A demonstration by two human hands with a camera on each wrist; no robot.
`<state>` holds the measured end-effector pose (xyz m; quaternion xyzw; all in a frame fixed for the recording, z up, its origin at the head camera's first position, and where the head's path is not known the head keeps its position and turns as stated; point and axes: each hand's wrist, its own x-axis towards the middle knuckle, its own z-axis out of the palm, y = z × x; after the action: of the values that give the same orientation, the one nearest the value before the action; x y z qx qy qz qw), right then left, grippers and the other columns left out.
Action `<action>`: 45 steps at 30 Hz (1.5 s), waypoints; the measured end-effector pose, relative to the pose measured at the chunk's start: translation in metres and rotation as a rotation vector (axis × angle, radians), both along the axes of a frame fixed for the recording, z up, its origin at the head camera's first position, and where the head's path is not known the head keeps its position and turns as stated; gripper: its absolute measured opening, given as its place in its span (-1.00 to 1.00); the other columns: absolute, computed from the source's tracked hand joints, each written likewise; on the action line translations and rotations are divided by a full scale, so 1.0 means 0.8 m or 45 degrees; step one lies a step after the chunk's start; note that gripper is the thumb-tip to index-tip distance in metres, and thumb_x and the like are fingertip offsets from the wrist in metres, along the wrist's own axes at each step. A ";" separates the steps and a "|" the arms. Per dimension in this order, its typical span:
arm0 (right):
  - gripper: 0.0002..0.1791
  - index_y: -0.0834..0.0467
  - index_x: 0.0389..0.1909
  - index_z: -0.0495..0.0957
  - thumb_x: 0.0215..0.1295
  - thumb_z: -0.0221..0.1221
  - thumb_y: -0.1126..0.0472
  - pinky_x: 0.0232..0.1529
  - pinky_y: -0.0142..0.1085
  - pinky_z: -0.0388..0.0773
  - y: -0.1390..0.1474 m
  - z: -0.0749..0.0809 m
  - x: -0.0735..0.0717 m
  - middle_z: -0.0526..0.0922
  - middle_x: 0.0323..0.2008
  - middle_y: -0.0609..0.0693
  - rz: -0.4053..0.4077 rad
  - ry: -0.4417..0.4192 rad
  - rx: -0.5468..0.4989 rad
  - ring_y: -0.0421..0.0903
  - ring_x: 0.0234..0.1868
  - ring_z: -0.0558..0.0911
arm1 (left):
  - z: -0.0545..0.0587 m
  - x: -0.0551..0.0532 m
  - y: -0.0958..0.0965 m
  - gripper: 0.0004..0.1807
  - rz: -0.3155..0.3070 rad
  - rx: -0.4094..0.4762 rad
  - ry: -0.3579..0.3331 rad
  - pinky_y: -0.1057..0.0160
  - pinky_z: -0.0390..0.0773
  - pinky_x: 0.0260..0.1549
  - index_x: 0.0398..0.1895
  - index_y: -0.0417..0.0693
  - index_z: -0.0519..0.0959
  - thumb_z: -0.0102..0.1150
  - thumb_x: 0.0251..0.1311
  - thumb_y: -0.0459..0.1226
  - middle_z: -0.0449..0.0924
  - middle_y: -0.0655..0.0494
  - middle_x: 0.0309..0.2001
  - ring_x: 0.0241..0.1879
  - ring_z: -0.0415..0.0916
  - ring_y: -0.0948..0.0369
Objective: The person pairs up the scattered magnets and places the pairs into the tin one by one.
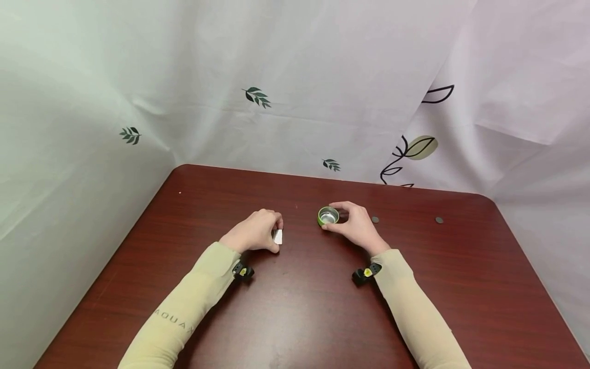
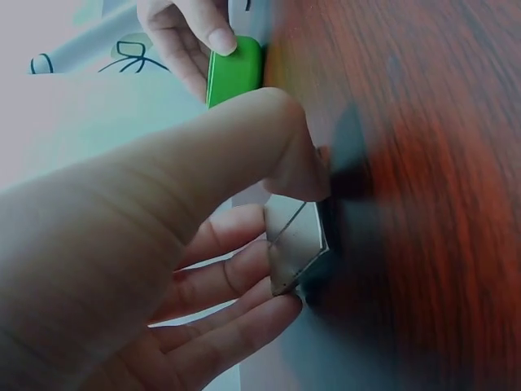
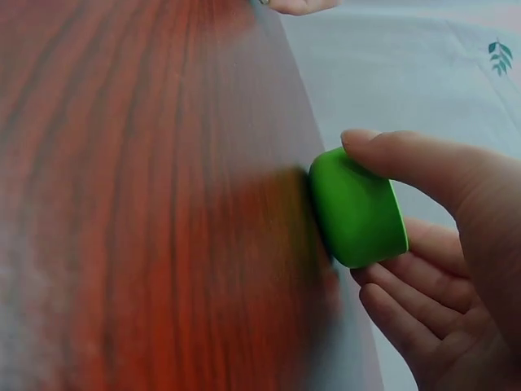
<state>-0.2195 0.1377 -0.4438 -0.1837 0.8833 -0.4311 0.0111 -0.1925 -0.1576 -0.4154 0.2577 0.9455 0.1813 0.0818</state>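
My left hand grips a small, pale, angular piece with a shiny flat face between thumb and fingers. A thin dark line crosses that face, and its side edge looks dark; the piece is held low over the table, and its exact kind I cannot tell. To the right, my right hand holds a small round green tin by its sides, thumb opposite the fingers. The tin stands upright, its top uncovered and silver inside. A gap of bare tabletop separates the two hands.
Two small grey coin-like discs lie right of the tin, one near the right hand and another disc farther right. The reddish-brown wooden table meets white leaf-printed cloth behind and at the sides.
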 end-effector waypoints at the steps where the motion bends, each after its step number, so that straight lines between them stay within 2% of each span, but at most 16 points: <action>1: -0.35 0.14 0.19 0.61 0.07 0.56 0.06 0.05 -0.07 0.60 0.000 0.001 0.002 0.65 0.06 0.03 0.006 0.001 -0.003 0.01 0.03 0.67 | 0.000 0.001 0.000 -0.57 -0.004 0.005 0.008 0.27 0.51 -0.39 -0.30 -0.04 0.56 0.56 -0.31 -0.27 0.49 0.19 -0.41 -0.43 0.44 0.23; 10: -0.35 0.14 0.18 0.62 0.06 0.57 0.06 0.05 -0.06 0.60 -0.001 0.001 0.009 0.65 0.04 0.03 0.026 -0.019 0.000 0.01 0.02 0.67 | -0.003 0.006 -0.004 -0.57 -0.036 0.021 0.073 0.26 0.49 -0.36 -0.26 -0.08 0.56 0.49 -0.31 -0.31 0.48 0.20 -0.39 -0.39 0.42 0.21; 20: -0.37 0.13 0.19 0.62 0.08 0.56 0.06 0.06 -0.06 0.60 -0.002 0.000 0.009 0.64 0.06 0.04 0.021 -0.018 0.009 0.02 0.04 0.66 | -0.009 0.005 -0.002 -0.57 -0.049 0.026 0.114 0.26 0.49 -0.32 -0.27 -0.07 0.55 0.49 -0.32 -0.29 0.48 0.21 -0.37 -0.37 0.42 0.20; 27: -0.37 0.13 0.18 0.63 0.08 0.56 0.07 0.06 -0.06 0.60 -0.003 0.001 0.008 0.64 0.06 0.05 0.021 -0.017 0.011 0.03 0.04 0.66 | -0.005 0.001 0.002 -0.62 -0.044 0.022 0.018 0.30 0.51 -0.39 -0.31 -0.05 0.59 0.51 -0.29 -0.25 0.50 0.23 -0.44 -0.44 0.45 0.25; 35: -0.37 0.14 0.16 0.63 0.06 0.56 0.05 0.05 -0.07 0.60 -0.002 0.000 0.006 0.65 0.04 0.04 0.017 0.001 0.015 0.02 0.02 0.66 | 0.007 -0.005 0.001 -0.69 -0.027 0.009 -0.090 0.30 0.56 -0.30 -0.27 -0.08 0.70 0.54 -0.17 -0.31 0.58 0.22 -0.37 -0.36 0.51 0.27; 45: -0.39 0.10 0.14 0.65 0.06 0.56 0.02 0.01 -0.10 0.62 -0.001 -0.001 0.002 0.65 0.02 0.00 0.017 0.029 0.028 -0.02 -0.02 0.68 | 0.011 -0.005 0.012 -0.64 -0.030 -0.055 -0.078 0.28 0.52 -0.36 -0.32 -0.06 0.64 0.57 -0.26 -0.25 0.53 0.19 -0.42 -0.41 0.46 0.23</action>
<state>-0.2180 0.1368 -0.4445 -0.1943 0.8869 -0.4191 0.0060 -0.1963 -0.1483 -0.4070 0.2615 0.9431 0.1678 0.1186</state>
